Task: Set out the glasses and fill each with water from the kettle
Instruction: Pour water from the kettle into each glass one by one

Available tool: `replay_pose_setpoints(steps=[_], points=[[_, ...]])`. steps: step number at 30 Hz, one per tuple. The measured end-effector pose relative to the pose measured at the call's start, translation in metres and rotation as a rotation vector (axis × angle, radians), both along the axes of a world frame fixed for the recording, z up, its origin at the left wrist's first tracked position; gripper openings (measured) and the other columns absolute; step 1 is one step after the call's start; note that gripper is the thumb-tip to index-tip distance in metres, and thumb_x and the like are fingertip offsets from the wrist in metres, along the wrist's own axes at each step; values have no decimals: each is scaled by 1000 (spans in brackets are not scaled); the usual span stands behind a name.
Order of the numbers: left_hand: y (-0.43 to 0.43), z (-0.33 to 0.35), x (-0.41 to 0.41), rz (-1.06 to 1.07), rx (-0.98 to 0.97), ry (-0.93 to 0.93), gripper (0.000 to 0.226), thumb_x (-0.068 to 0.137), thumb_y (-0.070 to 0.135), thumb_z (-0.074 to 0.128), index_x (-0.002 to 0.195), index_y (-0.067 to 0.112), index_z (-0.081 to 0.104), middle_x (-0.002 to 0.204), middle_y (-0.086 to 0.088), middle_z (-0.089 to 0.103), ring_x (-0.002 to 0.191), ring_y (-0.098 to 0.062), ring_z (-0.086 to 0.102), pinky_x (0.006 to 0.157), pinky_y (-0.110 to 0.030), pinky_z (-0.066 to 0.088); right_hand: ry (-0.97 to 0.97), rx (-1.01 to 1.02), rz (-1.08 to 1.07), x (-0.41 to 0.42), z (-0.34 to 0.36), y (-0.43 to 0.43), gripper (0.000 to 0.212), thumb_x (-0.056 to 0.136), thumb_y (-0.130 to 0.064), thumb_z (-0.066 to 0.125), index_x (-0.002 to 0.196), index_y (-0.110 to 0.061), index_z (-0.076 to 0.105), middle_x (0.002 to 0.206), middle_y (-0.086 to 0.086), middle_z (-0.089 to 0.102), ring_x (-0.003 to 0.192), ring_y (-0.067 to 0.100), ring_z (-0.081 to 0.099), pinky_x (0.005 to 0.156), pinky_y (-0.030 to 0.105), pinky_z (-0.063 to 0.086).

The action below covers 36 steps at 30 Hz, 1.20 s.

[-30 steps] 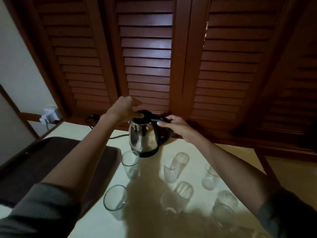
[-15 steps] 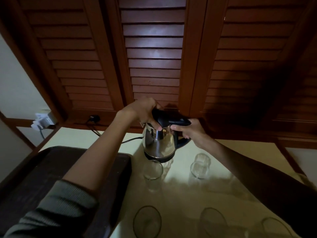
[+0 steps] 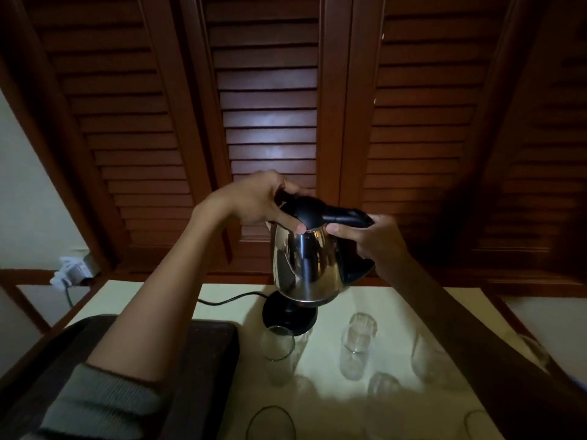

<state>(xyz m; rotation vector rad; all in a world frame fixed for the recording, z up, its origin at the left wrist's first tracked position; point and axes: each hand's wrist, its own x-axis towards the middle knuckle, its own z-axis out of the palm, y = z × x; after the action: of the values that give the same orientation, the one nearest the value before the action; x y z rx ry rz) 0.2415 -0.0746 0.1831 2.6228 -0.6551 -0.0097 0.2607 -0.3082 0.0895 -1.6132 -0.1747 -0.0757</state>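
Note:
A shiny steel kettle with a black lid and handle hangs in the air above its black base. My right hand grips the handle. My left hand holds the black lid, thumb on its rim. On the pale tabletop below stand several clear glasses: one right in front of the base, another to its right, and more toward the near edge, partly in shadow.
A dark tray lies at the left under my left forearm. The base's black cord runs left to a white plug at the wall. Brown louvred shutters close off the back.
The kettle has been lifted off its base and now hangs clear above it. Both hands stayed on it; the view has tipped upward.

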Motion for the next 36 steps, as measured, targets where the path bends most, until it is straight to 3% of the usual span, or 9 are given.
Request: replay_pose_setpoints(steps=[5, 10, 15, 22, 24, 27, 31, 33, 36], points=[[-39, 42, -55, -70, 28, -52, 66, 80, 36, 85, 142, 26, 63, 137, 14, 68, 126, 1, 60, 107, -11, 42, -52, 72, -14, -76, 41, -40, 21, 72, -18, 90, 73, -10, 71, 37, -8, 55, 30, 2, 45, 34, 14, 35], [-72, 44, -113, -133, 4, -62, 71, 76, 46, 84, 141, 27, 63, 136, 16, 69, 125, 2, 62, 115, -30, 46, -37, 177, -1, -153, 50, -72, 15, 77, -2, 83, 75, -2, 68, 35, -9, 56, 26, 0, 48, 32, 9, 35], [-100, 28, -168, -158, 7, -25, 68, 76, 40, 85, 140, 30, 63, 139, 16, 67, 128, 4, 60, 108, -11, 44, -32, 141, -4, -211, 34, -104, 14, 76, -3, 83, 86, 1, 75, 42, -9, 61, 30, 1, 51, 36, 8, 36], [-115, -12, -231, -134, -114, -19, 78, 75, 44, 87, 146, 30, 58, 144, 20, 61, 134, 9, 53, 121, -25, 37, 42, 2, -126, -271, 8, -128, 21, 67, -16, 91, 70, -17, 70, 44, -14, 63, 35, -3, 56, 47, 11, 42], [-104, -32, -252, -79, -293, -1, 81, 73, 39, 88, 148, 36, 54, 147, 21, 59, 138, 8, 49, 123, -25, 34, 86, -31, -103, -287, 4, -134, 20, 69, -17, 90, 75, -16, 71, 42, -13, 62, 35, -4, 56, 54, 18, 42], [-78, -83, -282, 31, -692, 30, 79, 81, 15, 83, 150, 32, 51, 146, 9, 63, 140, -6, 54, 117, -31, 43, 128, -62, -52, -303, -4, -140, 20, 70, -15, 88, 80, -12, 70, 37, -11, 56, 31, -2, 51, 54, 21, 38], [-53, -179, -293, 471, -1165, 12, 62, 93, -14, 61, 142, 24, 59, 139, -1, 67, 135, -19, 60, 99, -28, 54, 126, -35, -3, -322, -17, -141, 18, 70, -5, 87, 75, -11, 71, 36, -12, 55, 29, -3, 50, 39, 8, 36], [-47, -226, -289, 677, -1179, 43, 63, 95, -18, 54, 143, 22, 57, 142, -7, 64, 138, -27, 56, 91, -29, 59, 122, -27, 10, -330, -23, -139, 16, 71, -4, 86, 74, -10, 71, 35, -13, 54, 29, -3, 49, 36, 5, 34], [-50, -272, -285, 812, -1037, 180, 87, 89, -15, 66, 159, 24, 33, 160, -9, 46, 148, -27, 44, 112, -45, 49, 92, -50, 13, -337, -29, -135, 25, 71, -3, 86, 62, -16, 66, 35, -13, 54, 29, -4, 49, 35, 4, 33]])
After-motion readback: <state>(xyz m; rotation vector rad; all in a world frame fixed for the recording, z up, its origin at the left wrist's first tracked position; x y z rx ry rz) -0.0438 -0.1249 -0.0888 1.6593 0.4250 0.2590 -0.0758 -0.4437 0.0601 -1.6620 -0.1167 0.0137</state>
